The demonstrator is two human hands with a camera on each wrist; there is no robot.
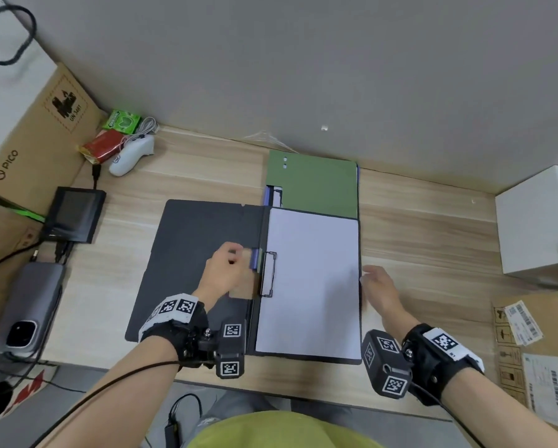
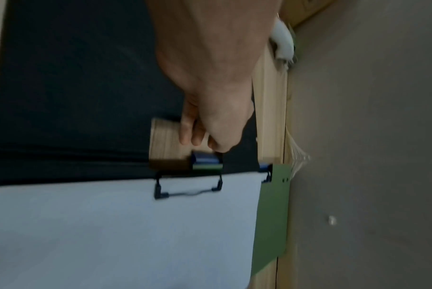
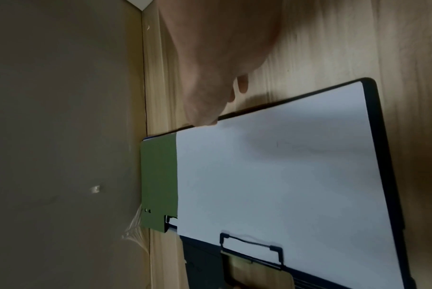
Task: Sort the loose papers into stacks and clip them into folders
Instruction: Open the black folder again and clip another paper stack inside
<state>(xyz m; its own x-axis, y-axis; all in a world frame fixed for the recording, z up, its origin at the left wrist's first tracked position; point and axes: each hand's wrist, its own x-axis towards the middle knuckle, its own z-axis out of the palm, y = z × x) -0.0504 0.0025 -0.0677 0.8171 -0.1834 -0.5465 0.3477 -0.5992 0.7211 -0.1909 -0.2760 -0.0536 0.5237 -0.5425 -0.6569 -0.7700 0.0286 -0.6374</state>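
A black folder (image 1: 200, 253) lies open on the wooden desk, with a stack of white paper (image 1: 310, 279) on its right half. The wire clip (image 1: 269, 274) lies over the paper's left edge. My left hand (image 1: 229, 266) curls its fingers (image 2: 192, 133) over the clip's wood-coloured lever plate (image 2: 164, 140) at the spine. My right hand (image 1: 378, 286) rests at the folder's right edge, its relaxed fingertips (image 3: 205, 119) touching the paper's edge and holding nothing. A green folder (image 1: 319, 185) lies closed behind, partly under the black one.
On the left are a cardboard box (image 1: 32, 130), a small screen (image 1: 74, 218), a phone (image 1: 29, 312) and a white controller (image 1: 130, 155). A white box (image 1: 536, 221) and labelled cartons (image 1: 539, 344) stand on the right. A grey wall (image 1: 303, 59) closes the desk's back.
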